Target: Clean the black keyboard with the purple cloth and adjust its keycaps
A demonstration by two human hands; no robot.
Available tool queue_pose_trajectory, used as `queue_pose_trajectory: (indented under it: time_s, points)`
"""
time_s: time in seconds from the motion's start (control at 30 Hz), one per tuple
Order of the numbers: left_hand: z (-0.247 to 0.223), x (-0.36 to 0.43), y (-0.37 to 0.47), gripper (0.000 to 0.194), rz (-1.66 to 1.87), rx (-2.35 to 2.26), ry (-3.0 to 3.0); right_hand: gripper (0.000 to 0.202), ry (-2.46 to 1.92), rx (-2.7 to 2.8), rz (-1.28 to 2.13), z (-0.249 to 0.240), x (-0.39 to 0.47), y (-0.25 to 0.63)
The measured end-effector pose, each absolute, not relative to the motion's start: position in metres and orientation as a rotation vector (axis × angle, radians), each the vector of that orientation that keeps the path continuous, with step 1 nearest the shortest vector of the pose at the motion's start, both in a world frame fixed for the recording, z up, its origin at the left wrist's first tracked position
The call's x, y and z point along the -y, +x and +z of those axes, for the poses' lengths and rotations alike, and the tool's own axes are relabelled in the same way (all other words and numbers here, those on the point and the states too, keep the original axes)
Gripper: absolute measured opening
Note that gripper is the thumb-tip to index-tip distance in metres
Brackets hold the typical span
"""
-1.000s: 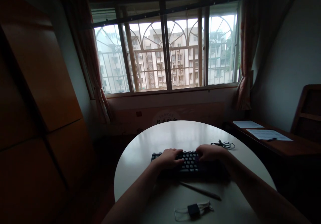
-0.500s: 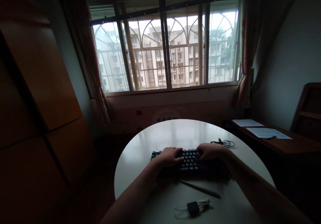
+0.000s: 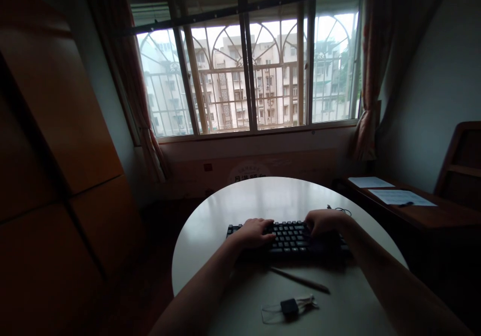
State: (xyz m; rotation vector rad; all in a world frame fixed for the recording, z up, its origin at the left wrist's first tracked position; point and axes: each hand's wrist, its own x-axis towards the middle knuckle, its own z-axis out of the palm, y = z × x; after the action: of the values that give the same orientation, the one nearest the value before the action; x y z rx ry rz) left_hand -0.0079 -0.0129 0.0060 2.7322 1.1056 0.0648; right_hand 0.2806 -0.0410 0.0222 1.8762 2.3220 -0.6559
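Observation:
A black keyboard (image 3: 288,236) lies across the white round table. My left hand (image 3: 255,231) rests on its left part, fingers stretched toward the back edge and thumb apart over the keys. Over the right part, my right hand (image 3: 325,220) is closed on what looks like a dark cloth (image 3: 323,245), which covers some keys. In front of the keyboard lies a slim stick-like tool (image 3: 300,280). Nearer to me is a small black block (image 3: 289,308) with a thin wire loop on one side and pale prongs on the other.
Behind my right hand a thin black cable (image 3: 342,210) lies coiled on the round table (image 3: 203,256). To the right, a brown wooden surface (image 3: 443,215) bears papers (image 3: 402,197) and a small dark object. A wooden cabinet stands at left, a window ahead.
My right hand has slid right along the keyboard with the dark cloth, uncovering more of the middle keys. My left hand stays about where it was.

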Motion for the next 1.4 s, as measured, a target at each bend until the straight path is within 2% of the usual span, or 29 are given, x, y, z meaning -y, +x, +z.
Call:
queue_pose_trajectory:
  time_s: [0.33, 0.7, 0.97, 1.23, 1.4]
  points:
    - [0.009, 0.016, -0.007, 0.067, 0.048, -1.113, 2.717, 0.025, 1.795, -2.414, -0.764, 0.021, 0.039, 0.289]
    - [0.008, 0.016, -0.006, 0.067, 0.056, -1.124, 2.742, 0.029, 1.704, -2.609, -0.684, 0.015, 0.038, 0.257]
    - [0.007, 0.014, -0.007, 0.068, 0.063, -1.122, 2.742, 0.029, 1.845, -2.428, -0.668, 0.021, 0.04, 0.274]
    - [0.008, 0.016, -0.007, 0.067, 0.058, -1.126, 2.735, 0.029, 1.742, -2.601, -0.602, 0.017, 0.042, 0.248]
    - [0.007, 0.014, -0.008, 0.068, 0.059, -1.127, 2.733, 0.03, 1.793, -2.486, -0.689, 0.016, 0.037, 0.267]
